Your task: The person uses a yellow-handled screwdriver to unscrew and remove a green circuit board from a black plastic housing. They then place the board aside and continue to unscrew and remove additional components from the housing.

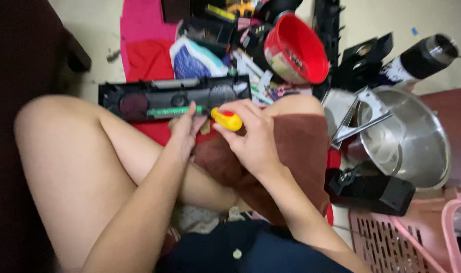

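**Screwdriver and black panel, floor workspace, seen from the head camera**

Screwdriver (227, 120), one: yellow handle with a red band, at centre frame, gripped by the right hand (250, 139); its shaft is hidden behind the fingers, so the tip cannot be made out.

Largest to smallest:

- Steel bowl (417, 146), one, at 3 o'clock, round and shiny, with a bent metal bracket (359, 121) lying across its near-left rim.
- Pink basket (412, 237), one, slotted plastic, at 4 o'clock, cut off by the frame edge.
- Brown cloth (296, 151), one, draped over the lap just right of centre, under the right hand.
- Black panel (175, 97), one, long and rectangular, at 11 o'clock from centre, lying flat on a red cloth (149, 60); it bears round recesses and a green strip (172, 111) along its near edge.
- Red bucket (297, 49), one, tipped on its side at 12 to 1 o'clock, with a pale label band round its wall.
- Black-and-steel cylinder (422, 59), one, at 2 o'clock, lying tilted, with a white label on its body.
- Black box-shaped part (372, 191), one, at 4 o'clock, between bowl and basket.

Hands, two. Right hand: fingers curled closed round the screwdriver handle. Left hand (185, 129): loosely half-open, fingertips resting on the green strip at the panel's near edge, just beside the screwdriver.
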